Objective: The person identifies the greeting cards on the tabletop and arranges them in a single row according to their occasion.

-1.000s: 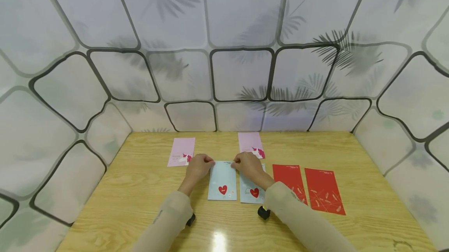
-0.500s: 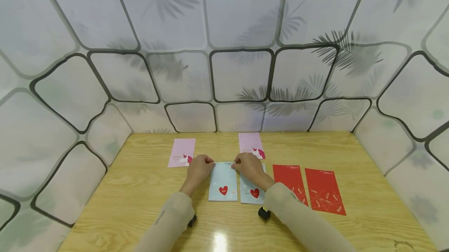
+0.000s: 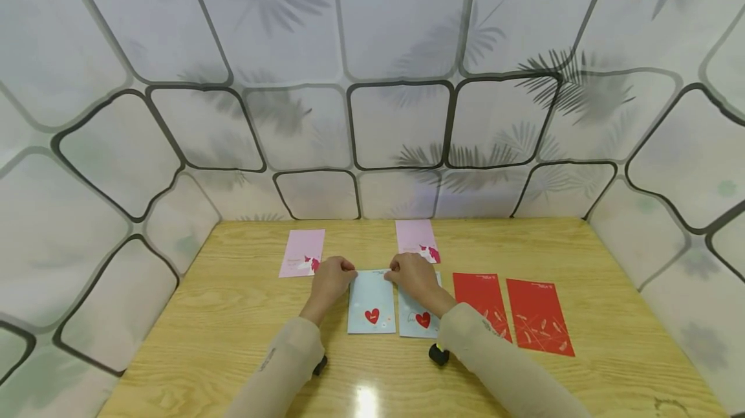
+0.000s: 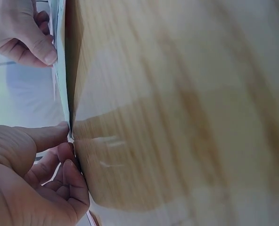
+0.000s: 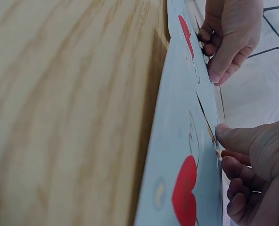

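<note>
Side by side on the wooden table lie two light blue cards with red hearts. My left hand (image 3: 333, 281) pinches the far left corner of the left blue card (image 3: 371, 295). At its far right corner, my right hand (image 3: 414, 274) pinches the same card between thumb and fingers. The right hand and its forearm cover part of the right blue card (image 3: 410, 321). In the left wrist view, the thumb and fingers of the left hand (image 4: 40, 174) meet at the card's edge. The right wrist view shows the right hand (image 5: 262, 165) beside a narrow gap between the cards.
Two pink cards with unicorns, one at left (image 3: 302, 253) and one farther right (image 3: 416, 237), lie behind the blue ones. Two red cards, a nearer one (image 3: 480, 298) and an outer one (image 3: 540, 316), lie to the right. A patterned wall (image 3: 401, 123) encloses the wooden table (image 3: 233, 314).
The left blue card and my left hand have shifted very slightly to the right. Both hands keep their pinch on the card's far corners.
</note>
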The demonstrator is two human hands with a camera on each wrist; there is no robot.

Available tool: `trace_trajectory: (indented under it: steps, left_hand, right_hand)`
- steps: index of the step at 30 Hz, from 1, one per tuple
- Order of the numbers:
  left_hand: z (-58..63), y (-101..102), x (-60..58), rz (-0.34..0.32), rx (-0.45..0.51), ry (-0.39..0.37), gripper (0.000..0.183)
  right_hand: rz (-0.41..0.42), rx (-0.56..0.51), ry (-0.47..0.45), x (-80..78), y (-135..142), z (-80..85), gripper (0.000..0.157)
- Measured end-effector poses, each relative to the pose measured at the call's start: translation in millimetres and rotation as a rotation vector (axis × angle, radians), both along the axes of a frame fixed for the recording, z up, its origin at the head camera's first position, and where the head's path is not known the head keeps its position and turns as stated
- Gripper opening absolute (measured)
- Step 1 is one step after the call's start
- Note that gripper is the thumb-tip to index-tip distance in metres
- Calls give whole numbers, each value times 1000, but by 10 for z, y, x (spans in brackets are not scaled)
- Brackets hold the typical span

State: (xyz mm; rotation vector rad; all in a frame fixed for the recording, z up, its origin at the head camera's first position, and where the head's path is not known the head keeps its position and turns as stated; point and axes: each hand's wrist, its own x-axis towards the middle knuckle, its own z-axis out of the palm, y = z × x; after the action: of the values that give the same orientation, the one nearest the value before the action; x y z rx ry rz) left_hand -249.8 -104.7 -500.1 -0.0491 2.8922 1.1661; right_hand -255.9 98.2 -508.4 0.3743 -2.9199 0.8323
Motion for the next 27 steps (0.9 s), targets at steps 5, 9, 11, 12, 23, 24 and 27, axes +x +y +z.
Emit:
trace_trajectory:
  steps: [5, 9, 11, 12, 23, 24, 27]
  left_hand:
    - [6, -2, 9, 5, -5, 22, 7]
    - [6, 1, 14, 8, -5, 24, 7]
    - [9, 3, 16, 8, -6, 21, 8]
    - [9, 3, 16, 8, -7, 20, 8]
    - [8, 5, 7, 11, 9, 32, 7]
    - [6, 2, 8, 15, 16, 27, 7]
    - [5, -8, 18, 11, 39, 23, 7]
  right_hand:
    - [-3, 10, -5, 9, -5, 12, 20]
    - [-2, 8, -9, 16, -7, 18, 20]
    - [-4, 5, -19, 18, -9, 19, 20]
    - [-4, 3, -22, 19, -10, 19, 20]
    - [0, -7, -21, 29, -8, 16, 20]
    - [0, -9, -19, 31, -4, 17, 20]
    - [-12, -29, 8, 40, 28, 25, 24]
